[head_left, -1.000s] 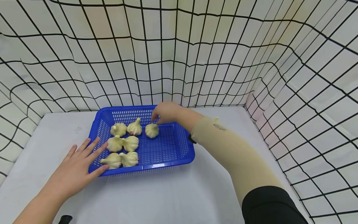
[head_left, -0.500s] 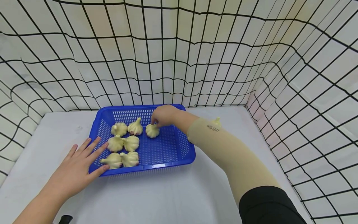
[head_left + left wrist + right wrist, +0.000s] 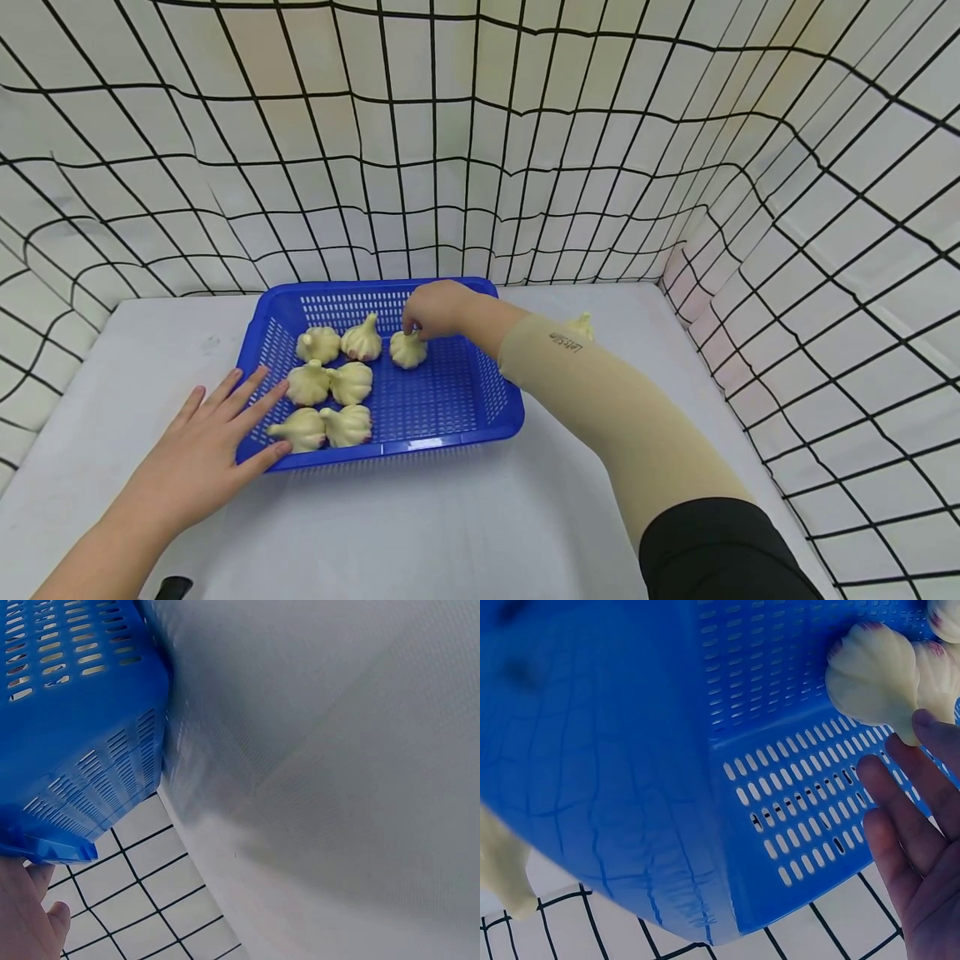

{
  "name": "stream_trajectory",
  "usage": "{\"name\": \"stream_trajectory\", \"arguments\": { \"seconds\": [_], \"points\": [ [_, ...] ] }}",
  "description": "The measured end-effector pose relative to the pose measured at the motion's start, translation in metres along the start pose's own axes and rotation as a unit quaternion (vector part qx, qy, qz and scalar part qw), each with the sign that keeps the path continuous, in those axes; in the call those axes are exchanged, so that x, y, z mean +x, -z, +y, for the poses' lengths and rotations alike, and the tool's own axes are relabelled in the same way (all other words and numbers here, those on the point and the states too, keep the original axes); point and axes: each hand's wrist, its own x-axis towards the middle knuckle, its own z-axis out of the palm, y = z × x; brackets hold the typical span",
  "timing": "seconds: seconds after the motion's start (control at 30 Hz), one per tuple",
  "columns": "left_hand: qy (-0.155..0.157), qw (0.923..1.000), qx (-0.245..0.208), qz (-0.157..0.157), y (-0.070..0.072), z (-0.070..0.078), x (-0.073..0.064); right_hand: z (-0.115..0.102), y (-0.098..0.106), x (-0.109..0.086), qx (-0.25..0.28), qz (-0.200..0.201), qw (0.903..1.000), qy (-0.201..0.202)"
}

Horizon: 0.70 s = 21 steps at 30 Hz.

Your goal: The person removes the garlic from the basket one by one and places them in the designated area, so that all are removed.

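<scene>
A blue plastic basket point(image 3: 450, 437) stands on the white table with several garlic bulbs in it. My left hand point(image 3: 202, 454) lies with fingers spread over the basket's left rim; its fingertips show beside the basket wall in the left wrist view. Inside the basket, my right hand point(image 3: 435, 308) pinches the stem of a garlic bulb point(image 3: 408, 351) in the back row. That bulb point(image 3: 874, 675) sits on the basket floor in the right wrist view, its stem between thumb and finger. Left of it are a second bulb point(image 3: 362, 339) and a third point(image 3: 318, 344).
Another garlic bulb point(image 3: 581, 325) lies on the table right of the basket, partly hidden by the right sleeve point(image 3: 622, 408). Black netting point(image 3: 465, 167) over white sheeting rises behind the table and at both sides. A small black object point(image 3: 175, 587) shows near the left wrist.
My right hand has lowered slightly and its fingers have closed on the garlic bulb's stem. The left hand and the other bulbs stay where they were.
</scene>
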Motion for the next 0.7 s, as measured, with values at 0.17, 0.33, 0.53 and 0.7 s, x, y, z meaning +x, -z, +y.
{"name": "stream_trajectory", "arguments": {
  "seconds": [0.17, 0.33, 0.53, 0.7],
  "points": [
    [-0.001, 1.0, 0.0, 0.0, 0.0, 0.0, 0.0, -0.002, 0.001, 0.0, -0.007, -0.007, 0.9999, -0.004],
    [-0.001, 1.0, 0.001, 0.001, 0.0, 0.0, 0.0, -0.002, 0.001, 0.001, -0.004, -0.007, 0.9999, -0.01],
    [0.0, 1.0, 0.003, 0.0, -0.001, 0.001, 0.0, 0.002, 0.002, -0.003, 0.001, 0.015, 0.9999, -0.007],
    [-0.002, 1.0, 0.002, 0.004, 0.0, 0.0, 0.0, 0.008, 0.008, -0.008, 0.025, 0.032, 0.9992, -0.004]
  ]
}}
